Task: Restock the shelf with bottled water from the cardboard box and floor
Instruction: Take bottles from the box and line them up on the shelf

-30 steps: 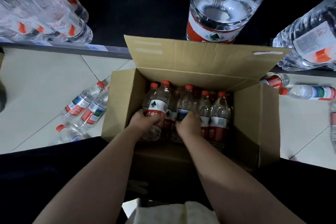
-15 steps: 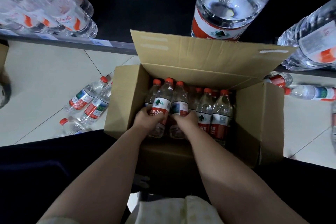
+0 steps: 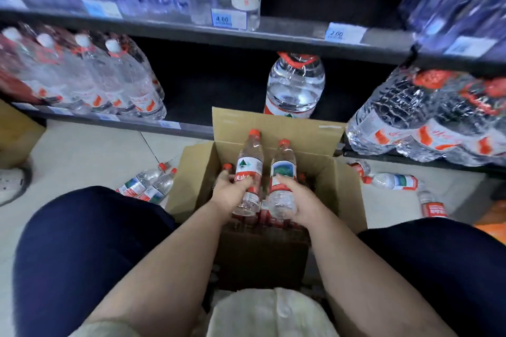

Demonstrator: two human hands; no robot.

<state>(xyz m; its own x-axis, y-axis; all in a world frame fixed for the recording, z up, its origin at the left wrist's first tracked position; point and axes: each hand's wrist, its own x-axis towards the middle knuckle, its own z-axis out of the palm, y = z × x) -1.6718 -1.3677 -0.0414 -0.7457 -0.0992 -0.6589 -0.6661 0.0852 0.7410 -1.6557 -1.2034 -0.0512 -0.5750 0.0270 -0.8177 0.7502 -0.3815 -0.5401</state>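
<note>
An open cardboard box [image 3: 191, 180] stands on the floor between my knees, with several red-capped water bottles inside. My left hand [image 3: 228, 190] grips one small bottle [image 3: 249, 164] by its lower half, lifted above the box. Beside it, my right hand [image 3: 297, 198] holds a second bottle [image 3: 283, 169], also raised and upright. The bottom shelf [image 3: 191, 128] lies just behind the box, dark and mostly bare in the middle. Loose bottles [image 3: 147, 186] lie on the floor left of the box, and more loose bottles [image 3: 394, 180] lie to its right.
A large water jug [image 3: 295, 85] stands on the bottom shelf behind the box flap. Shrink-wrapped bottle packs [image 3: 90, 76] fill the shelf's left, and more packs [image 3: 427, 117] its right. An upper shelf [image 3: 273, 33] carries price tags and bottles. A second cardboard box [image 3: 16, 134] sits far left.
Both hands have lifted their bottles up out of the box. The camera has tilted upward, bringing the shelves into view.
</note>
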